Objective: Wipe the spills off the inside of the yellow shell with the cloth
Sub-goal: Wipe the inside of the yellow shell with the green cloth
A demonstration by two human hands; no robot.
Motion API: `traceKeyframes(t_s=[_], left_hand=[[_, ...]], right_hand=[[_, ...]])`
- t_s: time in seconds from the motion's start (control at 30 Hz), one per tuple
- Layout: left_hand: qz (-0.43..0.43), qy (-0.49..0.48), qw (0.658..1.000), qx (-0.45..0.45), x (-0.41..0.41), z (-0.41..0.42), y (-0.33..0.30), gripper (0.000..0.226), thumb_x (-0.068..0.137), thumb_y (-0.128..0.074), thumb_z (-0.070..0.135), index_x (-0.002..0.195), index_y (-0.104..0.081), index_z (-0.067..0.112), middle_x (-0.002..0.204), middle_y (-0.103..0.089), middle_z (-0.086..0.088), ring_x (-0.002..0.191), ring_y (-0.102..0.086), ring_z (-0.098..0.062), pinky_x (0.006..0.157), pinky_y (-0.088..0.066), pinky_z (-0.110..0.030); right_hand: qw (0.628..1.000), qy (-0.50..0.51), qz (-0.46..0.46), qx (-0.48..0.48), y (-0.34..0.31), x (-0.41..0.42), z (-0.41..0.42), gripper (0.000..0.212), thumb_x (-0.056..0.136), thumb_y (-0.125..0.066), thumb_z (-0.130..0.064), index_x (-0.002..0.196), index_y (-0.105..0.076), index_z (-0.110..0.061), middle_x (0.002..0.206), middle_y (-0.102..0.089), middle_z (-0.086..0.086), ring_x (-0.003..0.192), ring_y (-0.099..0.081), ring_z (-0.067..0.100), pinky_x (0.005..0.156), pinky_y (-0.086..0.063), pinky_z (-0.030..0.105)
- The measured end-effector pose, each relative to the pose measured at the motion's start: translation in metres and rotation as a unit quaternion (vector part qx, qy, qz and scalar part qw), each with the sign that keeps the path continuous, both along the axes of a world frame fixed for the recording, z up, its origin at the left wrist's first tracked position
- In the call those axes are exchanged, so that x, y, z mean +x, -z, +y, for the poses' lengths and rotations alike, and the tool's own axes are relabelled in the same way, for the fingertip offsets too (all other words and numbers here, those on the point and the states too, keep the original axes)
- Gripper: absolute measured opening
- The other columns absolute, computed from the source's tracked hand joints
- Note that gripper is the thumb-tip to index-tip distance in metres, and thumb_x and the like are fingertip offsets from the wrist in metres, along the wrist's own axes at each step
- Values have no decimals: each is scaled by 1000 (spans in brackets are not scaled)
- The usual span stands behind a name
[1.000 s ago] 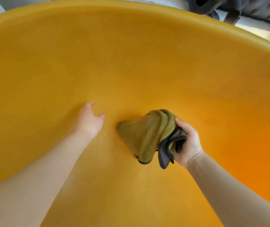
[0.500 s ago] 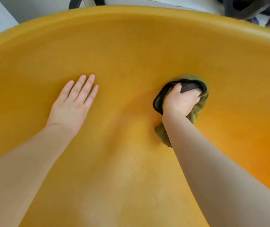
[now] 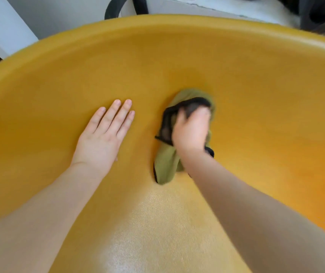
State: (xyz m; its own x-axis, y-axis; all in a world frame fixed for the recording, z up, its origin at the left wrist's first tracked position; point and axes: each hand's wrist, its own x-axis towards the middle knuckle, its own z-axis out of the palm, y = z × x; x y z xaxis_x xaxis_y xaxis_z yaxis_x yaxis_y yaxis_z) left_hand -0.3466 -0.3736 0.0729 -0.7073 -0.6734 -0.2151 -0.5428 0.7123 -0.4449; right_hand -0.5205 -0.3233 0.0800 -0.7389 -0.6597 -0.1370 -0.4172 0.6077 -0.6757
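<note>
A person's left hand lies flat, fingers straight, on the inside of a yellow shell. Just right of it, the blurred right hand presses a bunched olive-green cloth with dark edging against the shell.

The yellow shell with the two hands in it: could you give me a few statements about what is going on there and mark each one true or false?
1. The right hand grips the green cloth against the inside of the yellow shell. True.
2. The left hand holds a second cloth. False: it lies flat on the shell with fingers straight and holds nothing.
3. The cloth is green with a black edge. True.
4. The cloth hangs over the shell's rim. False: it lies well inside, below the rim.
5. The two hands touch each other. False: bare yellow surface shows between them.
</note>
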Motion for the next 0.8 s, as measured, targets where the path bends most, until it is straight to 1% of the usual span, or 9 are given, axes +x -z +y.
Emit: traceKeyframes(t_s=[0.07, 0.17, 0.23, 0.33, 0.47, 0.53, 0.6, 0.73, 0.8], left_hand=[[-7, -5, 1000, 4, 0, 0, -1, 123, 79, -58, 55, 131, 41, 3, 133, 52, -17, 133, 33, -28, 107, 20, -41], [-15, -14, 1000, 18, 0, -1, -1, 120, 82, -55, 55, 130, 43, 3, 131, 54, -17, 121, 44, -30, 102, 27, -41], [-19, -16, 999, 23, 0, 0, -2, 120, 83, -54, 54, 129, 43, 3, 131, 54, -17, 120, 45, -30, 100, 29, -42], [-24, -15, 999, 21, 0, 0, -1, 118, 84, -53, 54, 129, 43, 2, 130, 54, -17, 119, 45, -31, 103, 26, -45], [-16, -17, 1000, 12, -1, 1, 0, 117, 85, -53, 52, 129, 43, 2, 130, 54, -17, 120, 44, -31, 105, 22, -42], [-10, -13, 1000, 0, -3, 3, 2, 112, 87, -51, 47, 130, 42, 2, 132, 52, -17, 129, 37, -32, 107, 18, -42], [5, -12, 1000, -13, -4, 6, 3, 104, 90, -50, 38, 133, 37, 4, 135, 48, -16, 139, 22, -31, 110, 14, -41], [35, -7, 999, -32, -6, 11, 2, 99, 88, -54, 32, 139, 26, 5, 142, 38, -13, 143, 9, -27, 111, 11, -40], [70, 1, 997, -29, -9, 11, -3, 97, 83, -62, 29, 143, 10, 4, 150, 20, -10, 143, -4, -27, 112, 7, -38]], right_hand=[[994, 91, 30, -47, -17, -37, 8, 52, 100, -41, -18, 137, -25, 15, 146, -27, 28, 139, -25, 31, 113, -11, 30], [968, 230, 63, -82, -35, -79, 16, 57, 100, -39, -19, 143, -13, 8, 152, -18, 22, 142, -17, 27, 110, -8, 22], [960, 263, 46, -86, -38, -82, 13, 55, 101, -37, -21, 144, -13, 4, 153, -16, 19, 141, -18, 25, 106, -13, 19], [967, 247, 46, -49, -35, -62, 0, 50, 101, -35, -22, 142, -19, 2, 153, -12, 19, 138, -22, 26, 99, -16, 19], [983, 165, 77, 19, -17, -25, -6, 38, 100, -38, -21, 130, -36, 2, 148, -23, 17, 124, -41, 32, 91, -23, 26], [992, 56, 90, 69, 4, 0, -4, 31, 98, -40, -20, 123, -42, -2, 139, -34, 14, 114, -49, 33, 86, -33, 32], [985, -80, 102, 111, 27, 27, 1, 23, 97, -43, -17, 119, -44, -9, 130, -40, 12, 110, -52, 31, 82, -39, 35], [955, -202, 157, 151, 46, 36, 10, 29, 94, -51, -16, 121, -42, -14, 134, -39, 8, 121, -38, 26, 97, -29, 35], [940, -226, 213, 142, 39, 16, 18, 31, 90, -51, -11, 120, -44, -12, 131, -42, 10, 120, -36, 29, 103, -23, 40]])
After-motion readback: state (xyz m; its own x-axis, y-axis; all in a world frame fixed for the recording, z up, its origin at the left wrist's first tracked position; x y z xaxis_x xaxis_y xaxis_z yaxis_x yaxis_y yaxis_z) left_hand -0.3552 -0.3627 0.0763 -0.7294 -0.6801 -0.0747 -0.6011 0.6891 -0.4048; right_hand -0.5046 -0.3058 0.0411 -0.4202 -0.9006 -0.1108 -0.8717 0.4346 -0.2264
